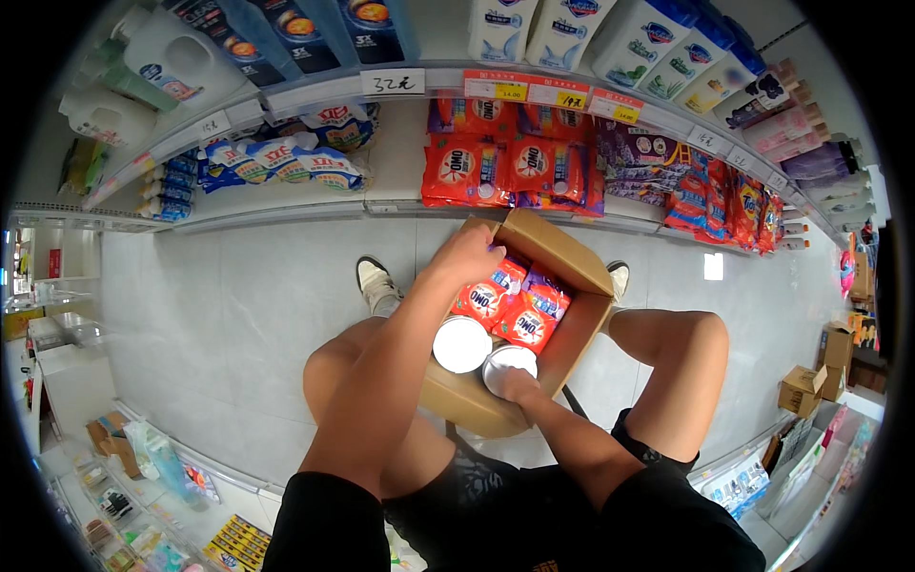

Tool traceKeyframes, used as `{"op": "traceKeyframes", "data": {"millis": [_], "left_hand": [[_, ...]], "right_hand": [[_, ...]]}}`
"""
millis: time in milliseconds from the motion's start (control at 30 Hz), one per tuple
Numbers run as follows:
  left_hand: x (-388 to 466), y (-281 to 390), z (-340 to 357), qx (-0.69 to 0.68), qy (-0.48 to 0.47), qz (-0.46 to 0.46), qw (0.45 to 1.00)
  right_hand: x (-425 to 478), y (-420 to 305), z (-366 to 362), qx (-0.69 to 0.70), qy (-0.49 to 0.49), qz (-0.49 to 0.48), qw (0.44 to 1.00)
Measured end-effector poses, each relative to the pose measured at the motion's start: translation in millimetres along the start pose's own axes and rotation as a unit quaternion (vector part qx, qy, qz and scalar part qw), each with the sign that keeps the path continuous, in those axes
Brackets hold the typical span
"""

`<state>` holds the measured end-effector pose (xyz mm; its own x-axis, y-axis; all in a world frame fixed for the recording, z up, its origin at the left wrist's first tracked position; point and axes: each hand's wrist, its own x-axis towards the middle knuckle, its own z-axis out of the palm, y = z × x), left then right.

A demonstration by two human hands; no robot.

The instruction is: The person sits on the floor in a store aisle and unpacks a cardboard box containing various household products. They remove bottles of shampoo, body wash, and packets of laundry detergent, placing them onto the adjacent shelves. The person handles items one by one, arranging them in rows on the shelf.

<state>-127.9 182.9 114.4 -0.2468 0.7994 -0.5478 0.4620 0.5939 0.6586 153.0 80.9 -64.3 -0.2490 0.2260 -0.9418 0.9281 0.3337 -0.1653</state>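
Observation:
An open cardboard box [572, 357] stands tilted between my knees. Inside its far half lie red OMO detergent bags [530, 314], and nearer me are two round containers with white tops. My left hand [468, 252] is at the box's far left corner, fingers bent over the edge by the bags; whether it grips the cardboard is unclear. My right hand [517, 383] reaches into the near part of the box and touches the right white-topped container [502, 365]; its fingertips are partly hidden. The other white-topped container [462, 344] sits just left of it.
Ahead, a lower shelf [397, 193] holds more red OMO bags [468, 168], purple bags and blue-white packs [286, 161]. Bottles of body wash [643, 46] and detergent stand above. Shoes flank the box on the tiled floor. Small cartons [800, 392] lie right; shelving stands behind me.

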Motion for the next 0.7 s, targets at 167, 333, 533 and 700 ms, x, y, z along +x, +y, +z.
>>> {"op": "traceKeyframes", "data": {"millis": [167, 333, 533, 700], "left_hand": [[-1, -3, -8, -0.015, 0.005, 0.010, 1.000], [-16, -10, -18, -0.015, 0.013, 0.001, 1.000], [-25, -6, -37, -0.164, 0.034, -0.025, 0.986], [-54, 3, -51, -0.291, -0.031, -0.019, 0.956]], "right_hand": [[-19, 17, -23, -0.053, 0.075, -0.059, 0.994], [-86, -1, -96, 0.189, 0.060, -0.049, 0.979], [-160, -32, -158, 0.611, 0.016, -0.181, 0.770], [-203, -73, -223, 0.669, 0.002, -0.348, 0.657]]}}
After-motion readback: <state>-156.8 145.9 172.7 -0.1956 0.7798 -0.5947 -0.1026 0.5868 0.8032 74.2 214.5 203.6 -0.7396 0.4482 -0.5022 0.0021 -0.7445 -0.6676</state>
